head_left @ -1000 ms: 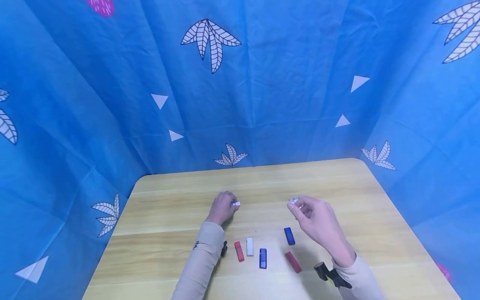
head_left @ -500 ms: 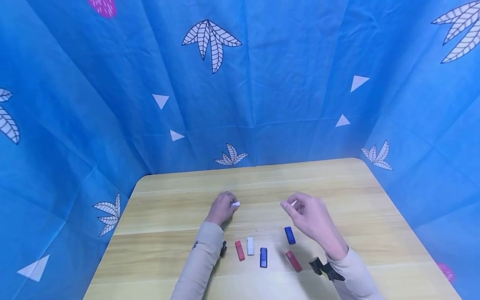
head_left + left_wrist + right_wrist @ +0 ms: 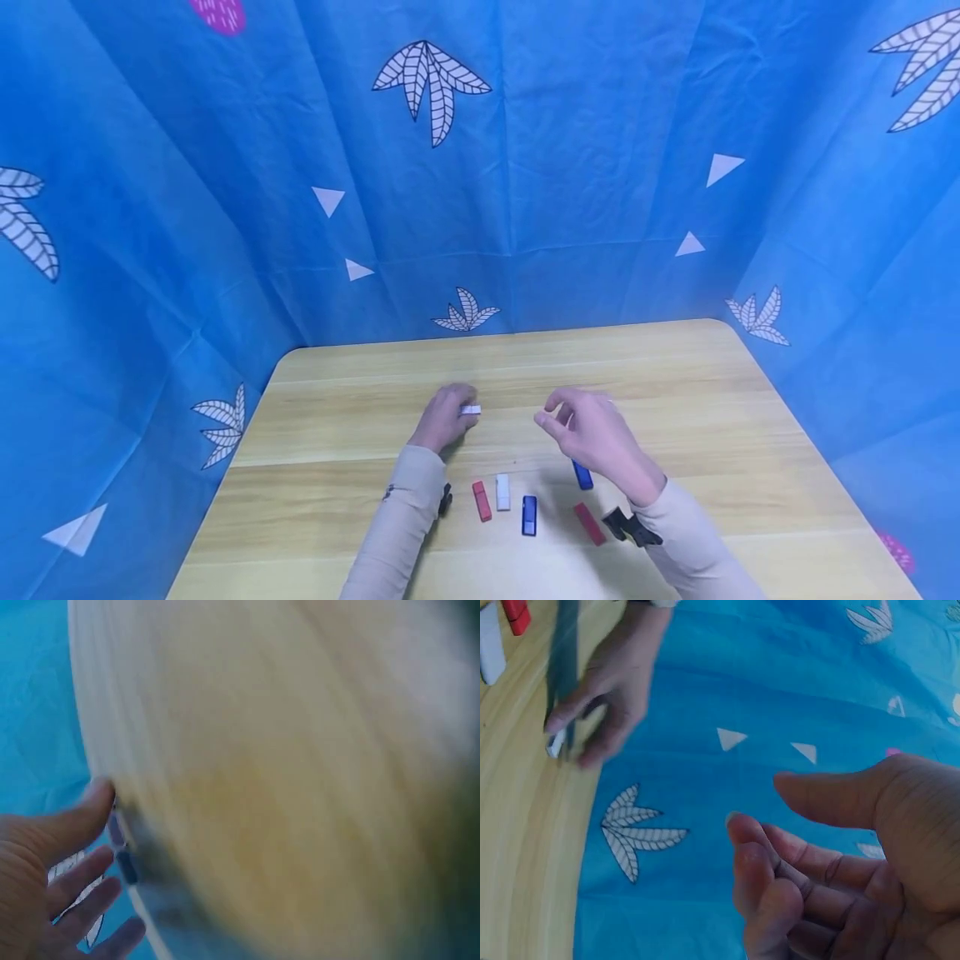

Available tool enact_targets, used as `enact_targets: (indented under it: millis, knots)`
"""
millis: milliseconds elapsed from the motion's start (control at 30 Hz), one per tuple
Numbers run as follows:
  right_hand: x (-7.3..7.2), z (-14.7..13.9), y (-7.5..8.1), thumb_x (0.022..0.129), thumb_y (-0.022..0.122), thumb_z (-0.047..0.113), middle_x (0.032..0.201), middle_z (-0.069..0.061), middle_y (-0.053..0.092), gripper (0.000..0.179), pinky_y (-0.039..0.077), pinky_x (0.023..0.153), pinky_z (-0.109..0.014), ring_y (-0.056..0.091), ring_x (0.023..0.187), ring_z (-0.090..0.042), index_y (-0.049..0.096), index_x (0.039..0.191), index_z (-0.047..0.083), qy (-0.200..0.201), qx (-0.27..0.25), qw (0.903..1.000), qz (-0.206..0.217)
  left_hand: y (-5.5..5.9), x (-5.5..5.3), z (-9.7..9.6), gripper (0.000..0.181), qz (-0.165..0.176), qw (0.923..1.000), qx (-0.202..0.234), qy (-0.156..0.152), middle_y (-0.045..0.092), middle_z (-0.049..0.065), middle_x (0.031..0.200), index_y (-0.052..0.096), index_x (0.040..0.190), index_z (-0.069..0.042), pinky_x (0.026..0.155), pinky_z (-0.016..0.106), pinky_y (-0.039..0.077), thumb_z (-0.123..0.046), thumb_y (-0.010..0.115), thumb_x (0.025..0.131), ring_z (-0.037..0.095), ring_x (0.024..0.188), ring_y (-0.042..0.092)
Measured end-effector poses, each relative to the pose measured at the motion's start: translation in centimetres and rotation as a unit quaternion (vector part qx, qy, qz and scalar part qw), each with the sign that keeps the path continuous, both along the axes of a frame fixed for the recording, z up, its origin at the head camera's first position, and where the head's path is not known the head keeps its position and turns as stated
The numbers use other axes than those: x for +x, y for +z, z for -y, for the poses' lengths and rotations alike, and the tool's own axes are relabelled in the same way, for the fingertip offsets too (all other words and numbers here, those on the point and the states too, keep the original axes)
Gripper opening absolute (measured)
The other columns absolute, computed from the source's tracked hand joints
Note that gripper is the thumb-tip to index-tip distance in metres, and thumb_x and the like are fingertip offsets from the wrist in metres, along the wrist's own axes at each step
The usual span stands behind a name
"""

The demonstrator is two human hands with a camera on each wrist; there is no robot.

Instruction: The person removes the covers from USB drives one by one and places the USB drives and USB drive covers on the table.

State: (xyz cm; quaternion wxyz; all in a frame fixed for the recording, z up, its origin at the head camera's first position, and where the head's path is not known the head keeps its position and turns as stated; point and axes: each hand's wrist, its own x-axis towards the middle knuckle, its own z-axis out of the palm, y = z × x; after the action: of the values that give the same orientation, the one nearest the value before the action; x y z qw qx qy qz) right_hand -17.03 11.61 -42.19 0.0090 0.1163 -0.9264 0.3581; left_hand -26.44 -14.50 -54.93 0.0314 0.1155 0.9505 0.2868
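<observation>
My left hand (image 3: 442,418) is low over the table's left middle, beside a small white oblong piece (image 3: 470,410) with a bluish end. In the left wrist view the thumb and fingers are spread, with two small dark pieces (image 3: 126,866) just past the fingertips. From the right wrist view, the white piece (image 3: 555,742) lies by the left thumb tip. My right hand (image 3: 592,429) hovers above the table, fingers loosely bent and thumb apart, holding nothing. Beneath it a blue stick (image 3: 582,475) is partly covered; a white speck (image 3: 611,402) shows behind the knuckles.
Nearer on the wooden table (image 3: 300,467) lie a red stick (image 3: 482,502), a white stick (image 3: 502,492), a second blue stick (image 3: 529,516) and another red stick (image 3: 589,524). A blue patterned cloth (image 3: 570,167) hangs behind and along both sides.
My right hand has moved left, away from small white pieces at its fingertips and over towards the blue stick. My left hand stays almost in place; its white piece shows slightly more.
</observation>
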Motion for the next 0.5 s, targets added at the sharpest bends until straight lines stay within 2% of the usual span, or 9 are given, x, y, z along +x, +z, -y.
enact_targets:
  millis: [100,133,200,333,500]
  knots:
    - [-0.5,1.0,-0.5,0.091,0.075,0.023,0.075,-0.001,0.071,0.014,0.047,0.055,-0.023,0.055,0.058,-0.006,0.072,0.096,0.01,0.036,0.014,0.9992,-0.003,0.9,1.0,1.2,0.059,-0.014,0.9984,0.048,0.026,0.05,0.013,0.154,0.054,0.144,-0.011,0.125,0.056,0.029,-0.018,0.076,0.09,0.035,0.149,0.037]
    - [-0.7,1.3,-0.7,0.091,0.076,0.022,0.078,-0.001,0.071,0.015,0.048,0.056,-0.023,0.057,0.061,-0.007,0.072,0.097,0.009,0.049,0.02,0.9986,-0.005,1.2,1.5,1.7,0.06,-0.019,0.9973,0.06,0.038,0.049,0.013,0.155,0.052,0.145,-0.012,0.124,0.057,0.029,-0.019,0.076,0.09,0.035,0.15,0.036]
    - [-1.0,2.0,-1.1,0.09,0.077,0.021,0.084,-0.002,0.073,0.017,0.051,0.062,-0.024,0.061,0.069,-0.009,0.073,0.099,0.008,0.074,0.037,0.9965,-0.01,2.0,2.6,2.6,0.056,-0.033,0.9952,0.072,0.058,0.051,0.013,0.153,0.054,0.143,-0.012,0.123,0.058,0.032,-0.021,0.074,0.092,0.036,0.148,0.039]
    - [-1.7,3.1,-2.3,0.085,0.081,0.019,0.1,-0.007,0.075,0.027,0.058,0.08,-0.036,0.069,0.091,-0.021,0.073,0.106,0.004,0.132,0.072,0.9884,-0.022,3.1,5.5,4.1,0.05,-0.031,0.9938,0.065,0.084,0.054,0.013,0.149,0.056,0.14,-0.011,0.118,0.059,0.039,-0.025,0.071,0.095,0.036,0.142,0.046]
    - [-2.3,4.3,-4.4,0.081,0.083,0.016,0.11,-0.01,0.075,0.035,0.058,0.091,-0.044,0.069,0.106,-0.03,0.071,0.112,0.003,0.191,0.107,0.9757,-0.007,3.6,9.3,5.5,0.047,-0.042,0.9925,0.052,0.102,0.061,0.016,0.141,0.06,0.136,-0.007,0.113,0.059,0.043,-0.024,0.071,0.094,0.038,0.134,0.053]
